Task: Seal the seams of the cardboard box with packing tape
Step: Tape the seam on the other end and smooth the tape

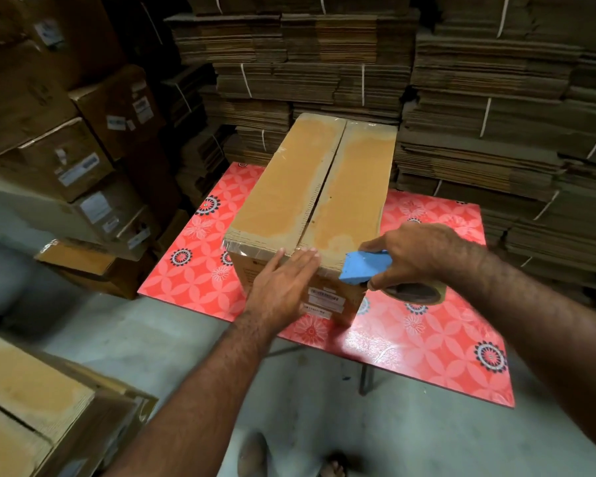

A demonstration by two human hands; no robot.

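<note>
A long cardboard box (310,187) lies on a red patterned table (427,342), its two top flaps meeting along a centre seam that runs away from me. Clear tape shows along its near top edge. My left hand (283,287) lies flat, fingers together, against the box's near face and top edge. My right hand (417,256) grips a blue tape dispenser (363,268) at the box's near right corner. A brown tape roll (413,292) hangs under that hand.
Bundled flat cardboard (479,98) is stacked high behind and to the right of the table. Labelled sealed boxes (66,149) pile up on the left. Another box (38,407) stands at my lower left. My feet (289,456) show on the grey floor.
</note>
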